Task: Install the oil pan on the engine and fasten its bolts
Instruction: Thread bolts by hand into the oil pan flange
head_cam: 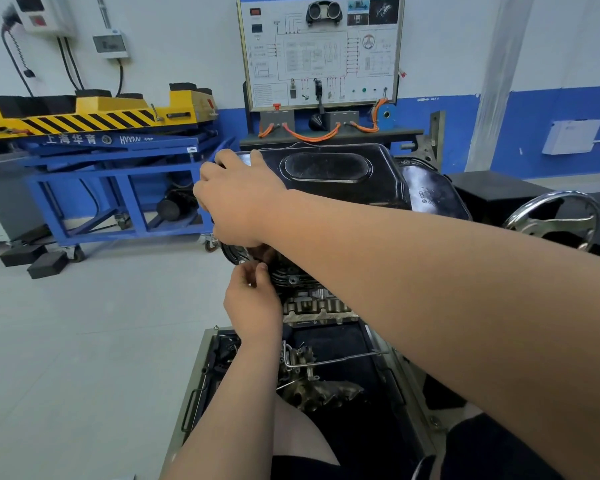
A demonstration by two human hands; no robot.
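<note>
Oil pan: black pressed steel, sitting on top of the engine with its flat bottom facing up and its open side facing down.
Long axis: running left to right across the view, tilting slightly away at the right. The deep sump end is lying at the left and the shallower end is tapering off to the right.
Oval recess: stamped into the upturned bottom, its length lying along the same left-right line.
Right hand: reaching across from the right, forearm passing over the pan's near side. The fingers are curling over the pan's left end and the thumb is lying on top, gripping it.
Left hand: coming up from below, thumb and forefinger closing together at the pan's flange, near-left corner. Cannot tell whether anything is sitting between the fingertips.
Tray: lying under the engine, carrying a grey metal casting and loose small parts.
Handwheel: chrome, standing to the right of the pan, well apart from both hands.
Lift cart: blue frame with a yellow striped platform, standing on the floor at the left by the wall.
Training board: wiring diagram panel, standing behind the engine.
Rubber blocks: two, black, lying on the floor beside the cart's wheel.
</note>
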